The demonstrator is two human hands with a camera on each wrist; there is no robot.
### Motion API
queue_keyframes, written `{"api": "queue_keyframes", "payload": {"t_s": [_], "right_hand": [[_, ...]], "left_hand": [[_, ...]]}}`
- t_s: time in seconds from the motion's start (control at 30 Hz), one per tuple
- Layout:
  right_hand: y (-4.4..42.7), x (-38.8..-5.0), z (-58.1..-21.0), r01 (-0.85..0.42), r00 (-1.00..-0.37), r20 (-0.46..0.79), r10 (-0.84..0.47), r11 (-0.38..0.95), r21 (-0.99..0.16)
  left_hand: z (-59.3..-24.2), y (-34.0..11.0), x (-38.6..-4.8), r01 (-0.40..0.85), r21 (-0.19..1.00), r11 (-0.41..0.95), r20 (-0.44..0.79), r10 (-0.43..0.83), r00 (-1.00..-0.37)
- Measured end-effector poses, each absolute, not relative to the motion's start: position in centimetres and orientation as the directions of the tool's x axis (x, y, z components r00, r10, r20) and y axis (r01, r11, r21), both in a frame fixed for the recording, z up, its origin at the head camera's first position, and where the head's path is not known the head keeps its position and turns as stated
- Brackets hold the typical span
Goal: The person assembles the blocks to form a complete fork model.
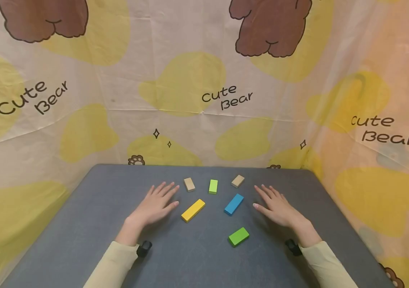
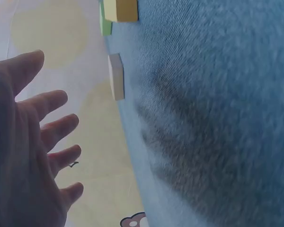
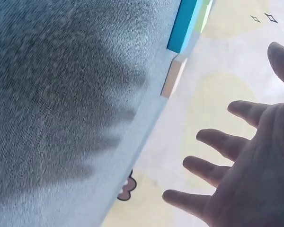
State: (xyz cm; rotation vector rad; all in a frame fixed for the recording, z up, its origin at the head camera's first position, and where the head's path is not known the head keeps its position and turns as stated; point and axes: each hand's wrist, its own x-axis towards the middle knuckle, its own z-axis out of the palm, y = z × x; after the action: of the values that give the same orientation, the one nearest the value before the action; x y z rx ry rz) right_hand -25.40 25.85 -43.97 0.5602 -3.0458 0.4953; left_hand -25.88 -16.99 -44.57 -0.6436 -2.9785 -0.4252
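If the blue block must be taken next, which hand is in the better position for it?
Probably the right hand: it hovers open near the blue block. The left hand is farther, with the yellow block lying between.

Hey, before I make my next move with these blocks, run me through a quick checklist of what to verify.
1. Left grip free, fingers spread: ok, it holds nothing.
2. Right grip free, fingers spread: ok, it holds nothing.
3. Long blocks apart: ok, the yellow block and blue block lie with a gap between them.
4. Small blocks unstacked: ok, the left tan block, light green block and right tan block lie separately.
5. Darker green block untouched: ok, it lies nearest the person.
6. Near edge of the table clear: cannot tell, it is out of frame.
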Motion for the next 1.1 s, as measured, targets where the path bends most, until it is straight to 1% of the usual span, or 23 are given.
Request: {"api": "queue_keyframes", "payload": {"t_s": [0.23,0.63,0.87,1.1], "right_hand": [[25.0,-26.0,-44.2,-0.406,-0.914,0.127,-0.386,0.850,-0.336],[24.2,-27.5,-45.4,-0.425,-0.904,0.142,-0.403,0.812,-0.401],[23.6,-28.4,-46.1,-0.457,-0.888,0.178,-0.423,0.771,-0.443],[22.8,-29.1,-46.5,-0.469,-0.882,0.201,-0.426,0.749,-0.469]], "left_hand": [[-45.2,-16.1,-26.0,0.437,0.268,0.858,0.140,0.414,-0.899],[-46.2,-14.8,-26.6,0.433,0.326,0.841,0.197,0.387,-0.901],[-46.6,-14.2,-26.4,0.421,0.424,0.802,0.202,0.369,-0.907],[-46.8,-13.6,-26.7,0.426,0.489,0.761,0.203,0.376,-0.904]]}}
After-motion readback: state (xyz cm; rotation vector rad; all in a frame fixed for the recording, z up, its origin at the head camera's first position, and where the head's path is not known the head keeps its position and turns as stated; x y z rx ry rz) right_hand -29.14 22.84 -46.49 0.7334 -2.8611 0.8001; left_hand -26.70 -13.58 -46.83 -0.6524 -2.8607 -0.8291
